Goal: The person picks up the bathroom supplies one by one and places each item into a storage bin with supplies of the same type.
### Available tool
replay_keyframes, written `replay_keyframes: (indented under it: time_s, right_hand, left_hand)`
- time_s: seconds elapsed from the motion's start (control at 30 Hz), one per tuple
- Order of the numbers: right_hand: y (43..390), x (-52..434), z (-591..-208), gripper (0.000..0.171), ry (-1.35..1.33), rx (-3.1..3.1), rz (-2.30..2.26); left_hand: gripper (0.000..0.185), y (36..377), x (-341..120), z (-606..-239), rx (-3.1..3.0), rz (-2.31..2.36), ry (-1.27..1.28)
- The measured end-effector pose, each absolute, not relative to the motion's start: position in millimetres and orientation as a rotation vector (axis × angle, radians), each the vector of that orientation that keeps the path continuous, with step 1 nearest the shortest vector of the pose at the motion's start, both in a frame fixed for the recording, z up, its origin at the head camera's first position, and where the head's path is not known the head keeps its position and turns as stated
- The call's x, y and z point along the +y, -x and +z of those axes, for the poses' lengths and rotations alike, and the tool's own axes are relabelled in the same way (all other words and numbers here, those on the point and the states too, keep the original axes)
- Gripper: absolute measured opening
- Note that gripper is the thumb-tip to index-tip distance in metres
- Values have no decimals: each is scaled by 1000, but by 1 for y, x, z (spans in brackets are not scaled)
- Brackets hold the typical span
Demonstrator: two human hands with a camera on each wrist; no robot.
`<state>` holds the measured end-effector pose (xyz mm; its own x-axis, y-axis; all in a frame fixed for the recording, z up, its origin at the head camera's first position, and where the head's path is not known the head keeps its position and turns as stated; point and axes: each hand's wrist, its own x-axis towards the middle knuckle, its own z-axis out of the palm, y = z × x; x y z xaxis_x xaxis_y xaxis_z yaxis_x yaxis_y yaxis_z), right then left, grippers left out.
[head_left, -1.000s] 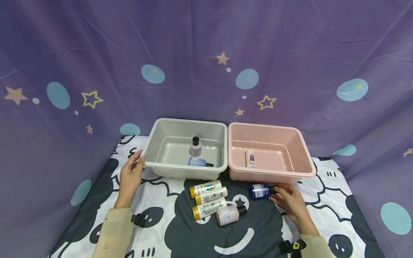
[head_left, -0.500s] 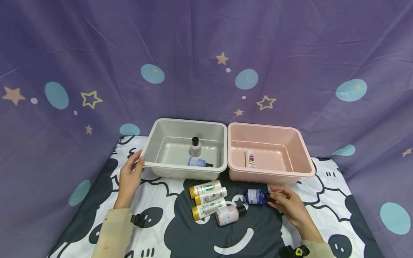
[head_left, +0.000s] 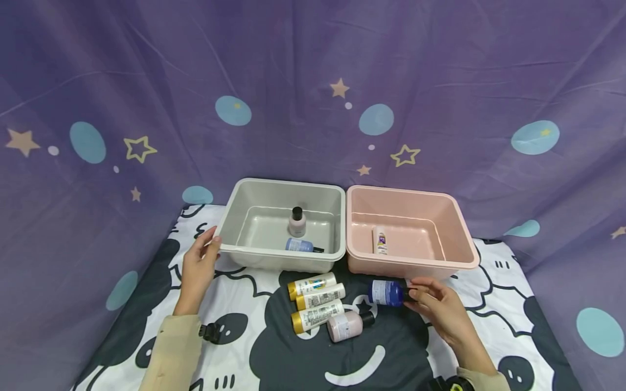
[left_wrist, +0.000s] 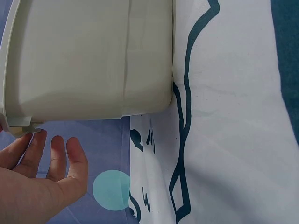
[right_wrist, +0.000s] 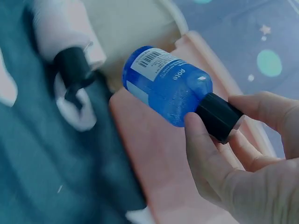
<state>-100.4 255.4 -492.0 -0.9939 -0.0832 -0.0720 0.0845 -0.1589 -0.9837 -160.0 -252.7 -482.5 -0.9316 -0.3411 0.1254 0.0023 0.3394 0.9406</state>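
My right hand (head_left: 435, 307) pinches the black cap of a dark blue bottle (right_wrist: 166, 86) with a white label. The bottle lies on its side in the grip, cap to the right, in front of the pink bin (head_left: 406, 266). At the left, my left hand (head_left: 198, 269) holds the front left corner of the grey bin (head_left: 274, 260) by its rim. In the left wrist view its fingers (left_wrist: 35, 154) curl up under the rim. A pale pink bottle (head_left: 344, 326) with a black cap lies nearest the right hand's bottle, beside several white tubes (head_left: 320, 297) with gold caps.
Inside the grey bin, a pale bottle (head_left: 296, 225) stands upright and a light blue bottle (head_left: 299, 245) lies on its side. A small white tube (head_left: 379, 241) leans in the pink bin. Behind both bins hangs a purple curtain (head_left: 293, 108).
The right hand has drawn the blue bottle leftward from in front of the pink bin and then slightly up. My left hand stays at the grey bin's rim.
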Motion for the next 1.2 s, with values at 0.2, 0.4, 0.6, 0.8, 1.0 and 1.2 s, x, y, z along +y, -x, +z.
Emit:
replay_keyframes:
  time_s: [0.2,0.4,0.6,0.8,1.0,1.2]
  right_hand:
    - [104,252,-469,20,88,1884,-2399]
    - [118,244,-444,23,155,1800,-2495]
    - [142,228,-422,23,220,1767,-2521]
    - [175,204,-398,20,246,1712,-2543]
    - [213,174,-372,19,193,1727,-2519]
    - [259,130,-353,29,138,1646,-2580]
  left_hand:
    - [49,160,-254,-483,-2307,-1626,-299]
    - [49,160,-254,-482,-2304,-1617,-297]
    - [49,160,-253,-481,-2293,-1616,-284]
    - [49,161,-252,-481,-2284,-1619,-286]
    - [49,163,-251,-482,-2281,-1632,-270]
    - [49,163,-253,-483,-2291,-1628,-294]
